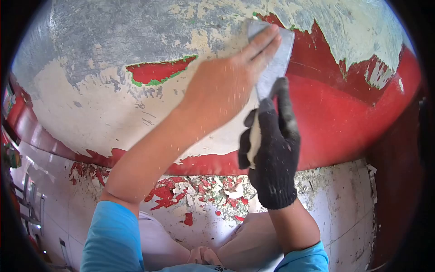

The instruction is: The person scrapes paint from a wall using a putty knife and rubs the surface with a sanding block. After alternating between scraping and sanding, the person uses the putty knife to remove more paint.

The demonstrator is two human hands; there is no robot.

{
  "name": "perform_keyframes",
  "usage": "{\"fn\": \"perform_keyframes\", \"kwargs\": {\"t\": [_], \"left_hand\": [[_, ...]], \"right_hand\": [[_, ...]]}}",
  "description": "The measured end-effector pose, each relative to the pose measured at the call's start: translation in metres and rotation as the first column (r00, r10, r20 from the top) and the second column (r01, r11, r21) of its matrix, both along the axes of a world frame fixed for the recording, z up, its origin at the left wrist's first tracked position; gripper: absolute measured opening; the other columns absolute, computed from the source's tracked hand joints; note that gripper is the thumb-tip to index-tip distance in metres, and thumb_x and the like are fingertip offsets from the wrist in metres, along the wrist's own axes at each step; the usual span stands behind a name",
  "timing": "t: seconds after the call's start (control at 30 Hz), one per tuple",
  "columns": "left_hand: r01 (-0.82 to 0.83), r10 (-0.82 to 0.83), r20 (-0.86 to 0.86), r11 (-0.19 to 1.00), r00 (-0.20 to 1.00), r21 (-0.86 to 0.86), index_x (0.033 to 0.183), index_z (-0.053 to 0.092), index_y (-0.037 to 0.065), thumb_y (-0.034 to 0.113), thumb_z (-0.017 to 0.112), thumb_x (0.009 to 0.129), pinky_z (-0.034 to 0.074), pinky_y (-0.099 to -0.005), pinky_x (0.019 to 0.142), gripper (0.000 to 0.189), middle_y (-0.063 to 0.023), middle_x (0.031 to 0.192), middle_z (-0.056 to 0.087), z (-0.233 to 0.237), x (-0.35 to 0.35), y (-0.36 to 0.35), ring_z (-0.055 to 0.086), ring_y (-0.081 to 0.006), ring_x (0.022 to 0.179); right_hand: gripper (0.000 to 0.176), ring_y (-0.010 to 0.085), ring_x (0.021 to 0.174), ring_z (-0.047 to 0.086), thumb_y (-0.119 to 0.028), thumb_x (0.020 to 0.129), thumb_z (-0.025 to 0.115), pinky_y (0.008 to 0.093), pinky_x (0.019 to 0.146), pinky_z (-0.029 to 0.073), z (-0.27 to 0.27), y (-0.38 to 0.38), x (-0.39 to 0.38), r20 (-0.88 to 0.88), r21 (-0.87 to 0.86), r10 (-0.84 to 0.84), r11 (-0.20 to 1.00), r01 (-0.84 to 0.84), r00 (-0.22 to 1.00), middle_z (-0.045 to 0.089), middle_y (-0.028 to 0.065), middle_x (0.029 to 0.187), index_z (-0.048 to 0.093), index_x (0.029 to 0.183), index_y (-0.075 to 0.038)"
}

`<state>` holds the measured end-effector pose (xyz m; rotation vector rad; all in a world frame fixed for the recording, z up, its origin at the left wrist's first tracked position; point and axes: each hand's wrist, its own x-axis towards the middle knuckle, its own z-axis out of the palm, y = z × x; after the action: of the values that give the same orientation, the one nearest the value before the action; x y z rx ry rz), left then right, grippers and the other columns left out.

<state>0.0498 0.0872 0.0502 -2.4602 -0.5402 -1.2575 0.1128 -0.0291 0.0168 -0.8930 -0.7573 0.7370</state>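
My right hand (274,140), in a black glove, is wrapped round the pale handle of a wide metal scraper (277,61). The blade points up and lies against a large curved surface (154,104) with worn grey and cream paint. Bare, my left hand (231,79) reaches across to the blade, two fingers stretched out flat on its upper part. Around the blade's right side the surface shows red (326,104) with a ragged paint edge. A smaller red patch (158,71) edged in green lies left of my left hand.
Red and cream paint flakes (199,192) are scattered on the light tiled floor (342,217) below the curved surface. My knees are at the bottom centre. Metal frame parts (29,204) stand at the far left, and a dark red surface (396,181) is at the right.
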Motion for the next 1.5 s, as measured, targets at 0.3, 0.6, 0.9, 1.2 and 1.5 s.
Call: {"fn": "perform_keyframes", "kwargs": {"t": [0.3,0.6,0.9,1.2,1.5], "left_hand": [[0.031,-0.03,-0.056,0.999,0.998,0.023,0.133,0.047,0.02,-0.002,0.059,0.071,0.055,-0.0309,0.066,0.067,0.0064,0.141,0.041,0.006,-0.016,0.005,0.064,-0.0223,0.084],[0.087,-0.058,0.268,0.991,0.962,-0.099,0.115,0.062,0.01,-0.004,0.052,0.08,0.052,-0.0276,0.073,0.039,-0.0054,0.127,0.056,-0.005,-0.094,0.001,0.061,-0.0199,0.104],[0.111,0.025,0.471,0.96,0.882,-0.258,0.113,0.063,0.007,-0.004,0.055,0.083,0.027,-0.0154,0.04,0.032,-0.0051,0.118,0.063,0.005,-0.149,-0.008,0.038,0.0032,0.048],[-0.094,0.156,0.436,0.983,0.886,-0.16,0.113,0.062,0.004,0.003,0.053,0.09,0.046,-0.0165,0.07,0.024,-0.005,0.112,0.064,0.014,-0.208,-0.002,0.057,-0.003,0.084],[-0.188,0.206,0.404,0.978,0.891,-0.085,0.113,0.062,0.005,0.008,0.054,0.092,0.046,-0.0184,0.071,0.023,-0.0041,0.112,0.064,0.021,-0.234,0.003,0.058,-0.0055,0.089]], "right_hand": [[0.06,0.0132,0.043,0.046,-0.022,0.095,0.046,0.0259,0.03,0.034,0.008,0.003,-0.02,-0.145,-0.022,0.103,0.994,-0.107,0.984,0.05,0.0058,0.074,0.014,0.146,-0.017],[0.06,0.014,0.046,0.048,-0.027,0.096,0.045,0.0275,0.032,0.036,0.003,0.015,-0.057,-0.245,0.163,0.171,0.978,-0.133,0.954,0.049,0.0047,0.079,0.011,0.146,-0.024],[0.033,0.0174,0.051,0.05,-0.029,0.097,0.042,0.0306,0.035,0.039,0.017,0.047,-0.1,-0.535,0.416,0.313,0.906,-0.079,0.785,0.048,0.0036,0.079,0.031,0.128,-0.026],[0.031,0.0183,0.051,0.05,-0.035,0.096,0.044,0.0333,0.036,0.04,0.031,0.061,-0.134,-0.593,0.481,0.409,0.871,-0.102,0.693,0.048,0.0027,0.077,0.032,0.123,-0.026],[0.059,0.0122,0.055,0.049,-0.024,0.097,0.044,0.0278,0.039,0.044,0.032,0.067,-0.138,-0.532,0.457,0.244,0.889,0.032,0.811,0.049,0.0028,0.075,0.01,0.145,-0.022]]}}
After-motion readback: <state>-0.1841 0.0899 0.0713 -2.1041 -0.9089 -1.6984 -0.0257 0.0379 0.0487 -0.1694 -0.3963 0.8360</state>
